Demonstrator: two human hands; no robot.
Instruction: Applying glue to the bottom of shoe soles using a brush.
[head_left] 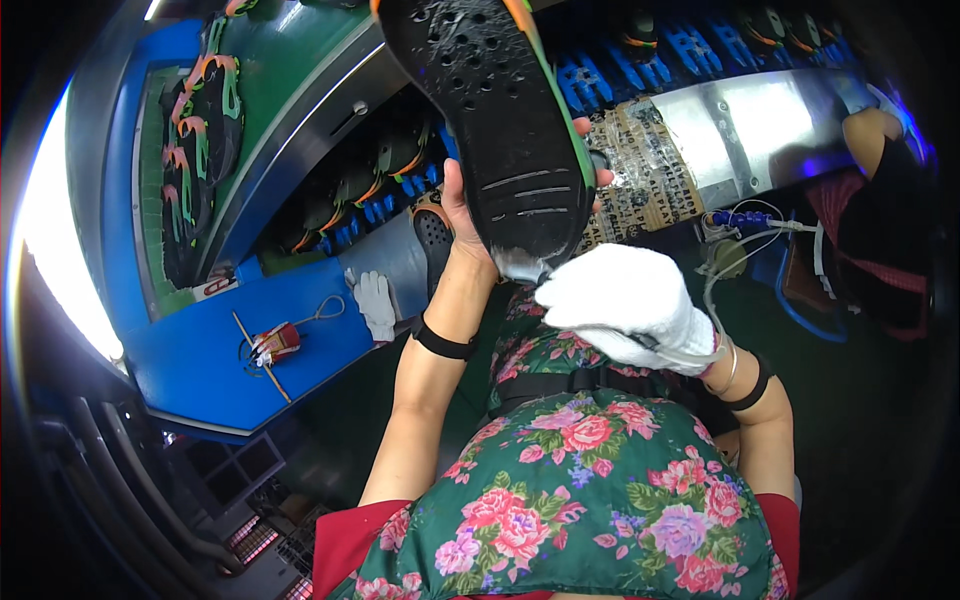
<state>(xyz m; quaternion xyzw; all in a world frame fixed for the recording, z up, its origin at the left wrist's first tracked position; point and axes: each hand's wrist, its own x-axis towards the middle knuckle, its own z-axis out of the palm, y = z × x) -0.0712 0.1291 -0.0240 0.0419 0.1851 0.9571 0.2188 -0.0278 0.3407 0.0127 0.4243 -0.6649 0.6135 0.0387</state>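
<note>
Grasping a black shoe (525,150) edged in orange and green, the bare left hand (472,222) cradled it from beneath, thumb (453,187) on one side and fingertips (603,178) showing on the other. The shoe was raised in front of a green floral apron (560,510), its perforated end pointing away from the wearer. The white-gloved right hand (625,305) curled at the near end; whether it gripped anything could not be told. At left, a loose white glove (374,305) lay on a blue table (200,385), near a red container (280,342).
</note>
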